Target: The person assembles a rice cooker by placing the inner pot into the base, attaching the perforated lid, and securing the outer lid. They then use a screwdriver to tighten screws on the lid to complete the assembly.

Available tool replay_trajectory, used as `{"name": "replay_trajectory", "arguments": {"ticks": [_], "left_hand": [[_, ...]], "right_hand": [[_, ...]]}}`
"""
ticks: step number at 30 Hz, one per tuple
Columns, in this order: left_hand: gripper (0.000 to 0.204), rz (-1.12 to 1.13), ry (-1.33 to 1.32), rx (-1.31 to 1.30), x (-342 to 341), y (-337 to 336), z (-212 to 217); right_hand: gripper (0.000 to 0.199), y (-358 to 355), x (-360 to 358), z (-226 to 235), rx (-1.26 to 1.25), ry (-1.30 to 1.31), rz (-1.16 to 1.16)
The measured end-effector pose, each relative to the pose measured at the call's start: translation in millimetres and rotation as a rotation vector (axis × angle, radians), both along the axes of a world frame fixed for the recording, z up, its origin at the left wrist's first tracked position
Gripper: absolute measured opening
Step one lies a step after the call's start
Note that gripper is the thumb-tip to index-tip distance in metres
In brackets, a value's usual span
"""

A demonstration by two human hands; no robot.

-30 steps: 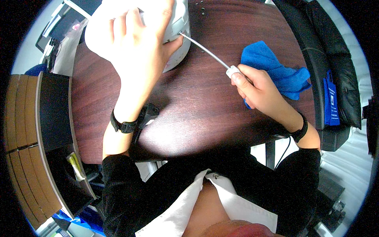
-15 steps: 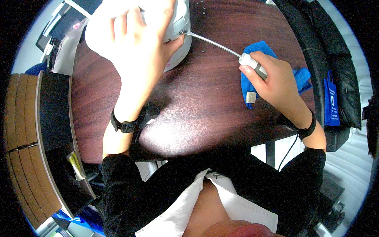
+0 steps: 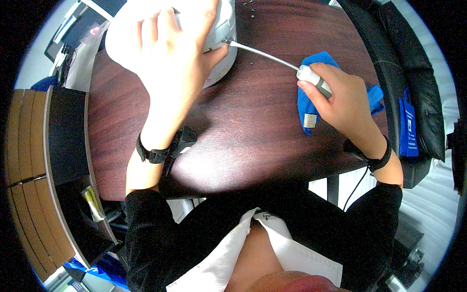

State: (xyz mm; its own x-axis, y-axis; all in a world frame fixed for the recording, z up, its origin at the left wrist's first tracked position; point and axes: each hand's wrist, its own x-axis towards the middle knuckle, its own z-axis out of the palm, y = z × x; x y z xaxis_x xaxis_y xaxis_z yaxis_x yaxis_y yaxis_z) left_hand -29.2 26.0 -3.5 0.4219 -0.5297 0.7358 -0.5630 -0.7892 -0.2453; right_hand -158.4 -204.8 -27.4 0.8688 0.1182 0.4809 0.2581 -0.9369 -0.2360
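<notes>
A white rounded appliance (image 3: 221,29) lies at the far edge of the dark wooden table (image 3: 243,131). My left hand (image 3: 175,58) is spread over its top and presses on it. My right hand (image 3: 340,100) grips the grey and white handle of a screwdriver (image 3: 311,78). Its long metal shaft runs up and left, and the tip meets the appliance's side at a small hole. A blue cloth (image 3: 311,104) lies under and beside my right hand. Both wrists wear black bands.
A black office chair (image 3: 408,73) with a blue bag stands right of the table. A dark cabinet (image 3: 63,131) and wooden drawers sit to the left. A few small screws (image 3: 248,4) lie on the table beyond the appliance.
My right hand has moved right and slightly up over the blue cloth, drawing the screwdriver handle outward so the shaft lies flatter. My left hand stays on the appliance.
</notes>
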Motion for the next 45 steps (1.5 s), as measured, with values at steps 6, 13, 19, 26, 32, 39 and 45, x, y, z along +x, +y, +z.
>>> {"name": "replay_trajectory", "arguments": {"ticks": [6,13,19,26,32,39,45], "left_hand": [[0.090,-0.052,0.032,-0.074,1,-2,-2],[0.086,0.011,-0.041,-0.046,3,-5,-6],[0.084,-0.031,0.037,-0.100,-4,-4,3],[0.086,0.025,-0.048,-0.004,1,-6,-2],[0.086,0.061,-0.072,0.003,-1,-8,-7],[0.088,0.059,-0.089,0.050,-2,3,-9],[0.092,0.070,-0.131,0.077,2,3,-11]], "right_hand": [[0.028,1,1,3,-0.002,-0.004,0.008],[0.027,2,2,24,-0.160,-0.005,0.000],[0.030,7,5,51,-0.356,0.077,-0.022],[0.029,15,1,-10,0.420,0.415,0.148],[0.042,48,-14,-31,1.433,0.965,0.296],[0.047,40,-15,-11,1.543,1.213,0.328],[0.031,18,-13,-18,0.519,0.386,0.149]]}}
